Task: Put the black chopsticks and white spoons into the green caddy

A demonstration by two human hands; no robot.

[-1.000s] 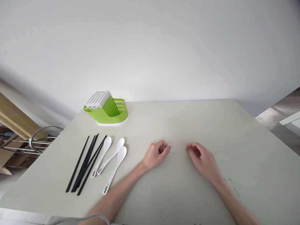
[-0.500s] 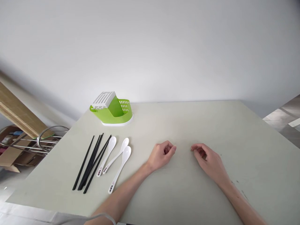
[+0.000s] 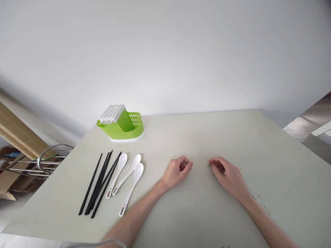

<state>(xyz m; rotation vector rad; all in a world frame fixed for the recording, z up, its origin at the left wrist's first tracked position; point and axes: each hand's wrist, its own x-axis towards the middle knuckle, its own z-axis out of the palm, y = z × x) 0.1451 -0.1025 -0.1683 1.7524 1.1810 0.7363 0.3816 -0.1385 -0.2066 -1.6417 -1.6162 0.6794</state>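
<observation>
My left hand rests on the table, its fingers curled into a loose fist with nothing visible in it. To its right, my right hand also lies on the table, fingers bent and drawn together, holding nothing that shows. Left of my left forearm are three white spoons; the nearest spoon lies almost against the forearm. Several black chopsticks lie beside them, some crossing. Behind these stands a green utensil holder with a white slotted top and white base.
The pale table meets a white wall at the back. Beyond its left edge are a metal rack, a cardboard box and a long brown board. A cable crosses the left forearm.
The whole view has shifted and tilted slightly. Both hands keep nearly the same pose, and the spoons, chopsticks and holder lie as before.
</observation>
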